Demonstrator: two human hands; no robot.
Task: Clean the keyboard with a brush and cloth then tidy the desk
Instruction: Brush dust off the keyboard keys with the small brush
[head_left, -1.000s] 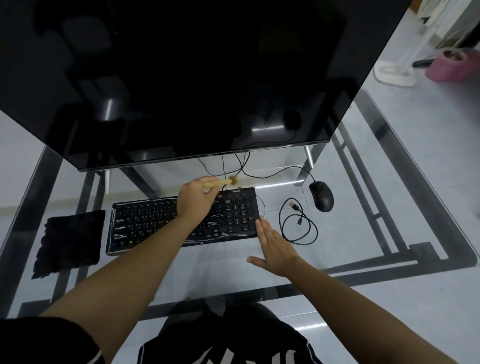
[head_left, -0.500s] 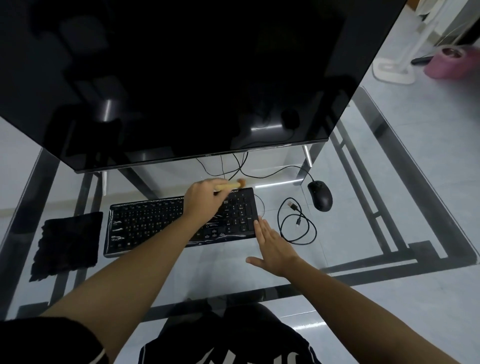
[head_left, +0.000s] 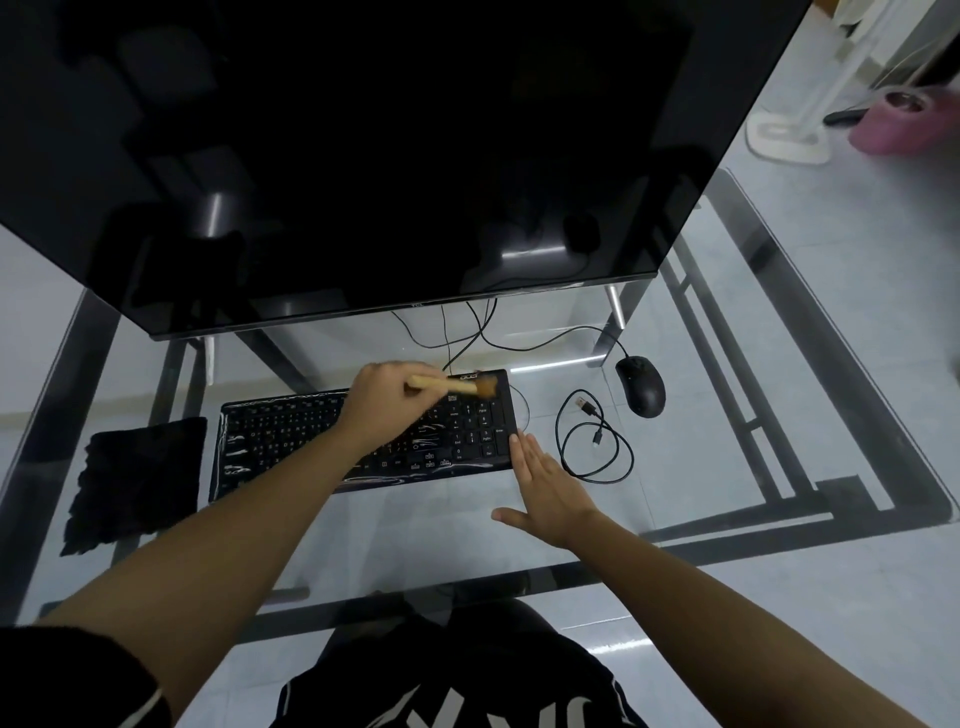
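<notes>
The fingers of the left hand (head_left: 387, 402) are curled round the wooden handle of the brush (head_left: 452, 385), which lies almost level and points right. Its bristle head sits over the far right corner of the keyboard (head_left: 291, 441), beside the maker's logo; whether the bristles touch the keys I cannot tell. The right hand (head_left: 545, 488) is flat. Its fingers (head_left: 519, 452) are straight and close together, with the tips against the keyboard's right edge and the thumb spread out to the left.

The black keyboard lies across the middle of a glass desk (head_left: 779, 389) and is slightly skewed. Patches of sheen show on its left half. A dark cloth (head_left: 135, 483) lies flat just beside its left end. On the right is a loosely coiled black cable (head_left: 597, 447), and beyond that a black mouse (head_left: 640, 384) whose cord runs back under the monitor (head_left: 389, 156). The monitor's screen is dark and fills the upper view.

Through the glass show the desk's dark metal frame and a pale tiled floor (head_left: 857, 260). At the far right of the floor stand a white base (head_left: 784, 137) and a pink round object (head_left: 904, 119).
</notes>
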